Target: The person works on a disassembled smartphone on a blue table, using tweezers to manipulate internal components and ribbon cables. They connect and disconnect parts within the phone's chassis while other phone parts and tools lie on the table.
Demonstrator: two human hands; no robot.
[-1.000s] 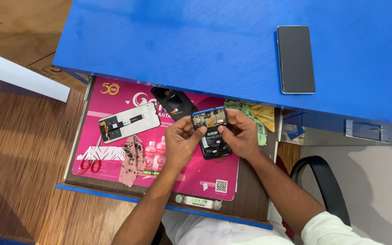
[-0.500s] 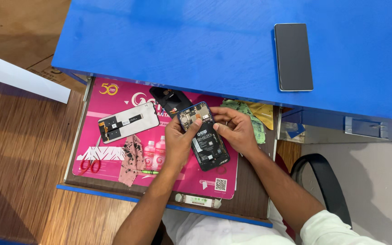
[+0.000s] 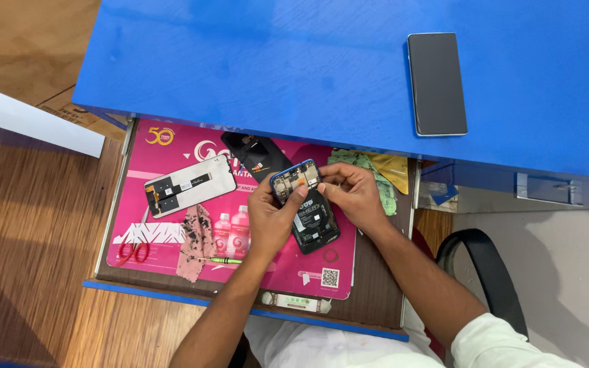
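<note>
Since half a second ago we have tilted the opened phone a little more upright over the pull-out tray, and our right hand has slid from the phone's top edge to its upper right corner; the left hand has kept its grip.

From the head view, the opened phone sits between both hands, its back off, with the circuit board at the top and the dark battery below showing. Our left fingers are curled closed around the phone's left edge, the thumb lying across the board. Our right fingers are pinched nearly closed at the board's upper right corner; whether they grip a small part or only press there we cannot tell.

Just beyond the fingers lies a black back cover. Well to the left of the left fingers rests a detached screen panel, with red-handled scissors and a worn cloth nearer us, and a thin green-tipped screwdriver beside the left wrist. A green rag lies past the right fingers. Up on the blue bench, far beyond the right fingers, a whole phone lies screen up.

We judge the step to be work on the board's top end. The next move calls for a steady left hold and a fine, light touch from the right fingertips.
</note>
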